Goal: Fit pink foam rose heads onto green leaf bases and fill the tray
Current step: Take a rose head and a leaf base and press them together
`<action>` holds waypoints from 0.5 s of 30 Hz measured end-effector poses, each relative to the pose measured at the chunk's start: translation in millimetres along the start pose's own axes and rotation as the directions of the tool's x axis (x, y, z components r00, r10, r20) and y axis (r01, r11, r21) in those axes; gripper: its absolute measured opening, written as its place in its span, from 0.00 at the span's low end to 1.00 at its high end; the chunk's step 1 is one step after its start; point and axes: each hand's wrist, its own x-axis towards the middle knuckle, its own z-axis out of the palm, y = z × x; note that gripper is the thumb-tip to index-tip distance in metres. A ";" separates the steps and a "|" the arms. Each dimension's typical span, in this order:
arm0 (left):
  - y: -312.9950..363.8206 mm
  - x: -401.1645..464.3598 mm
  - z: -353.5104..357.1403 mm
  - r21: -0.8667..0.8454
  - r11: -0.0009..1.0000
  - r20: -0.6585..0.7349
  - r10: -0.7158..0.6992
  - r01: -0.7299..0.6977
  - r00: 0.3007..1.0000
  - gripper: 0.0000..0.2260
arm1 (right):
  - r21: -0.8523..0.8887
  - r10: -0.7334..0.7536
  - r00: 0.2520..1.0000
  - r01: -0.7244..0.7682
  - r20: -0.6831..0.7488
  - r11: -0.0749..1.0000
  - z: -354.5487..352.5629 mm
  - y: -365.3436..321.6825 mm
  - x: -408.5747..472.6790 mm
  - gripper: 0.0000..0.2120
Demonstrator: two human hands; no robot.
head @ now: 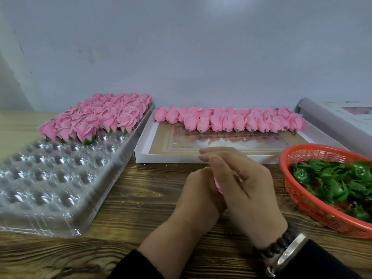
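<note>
Mostly hidden, pink rose head [218,185] pressed between left hand [198,195], right hand [244,183]

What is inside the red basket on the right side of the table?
The red basket holds a loose pile of green leaf bases; some show a hole in the middle. The basket's bottom is covered by them, and its right part lies outside the picture.

Left hand [198,190] and right hand [239,178] pressed together, fingers curled in a grip.
</note>
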 end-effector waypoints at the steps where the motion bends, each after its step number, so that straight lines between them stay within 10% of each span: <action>1: 0.0 -0.9 1.6 -0.034 0.999 0.000 0.004 -0.004 1.000 0.08 | -0.022 -0.009 1.000 0.009 -0.008 1.000 1.9 0.4 -0.9 0.17; 7: 1.2 -5.9 1.3 -0.119 0.993 0.043 0.009 -0.004 0.999 0.11 | -0.039 0.136 0.984 -0.133 0.114 0.990 0.7 2.9 2.2 0.11; 15: 6.8 -0.4 -0.9 -0.255 0.967 -0.065 -0.011 -0.006 0.998 0.08 | -0.090 0.257 0.883 -0.241 0.393 0.966 -13.3 13.0 10.6 0.28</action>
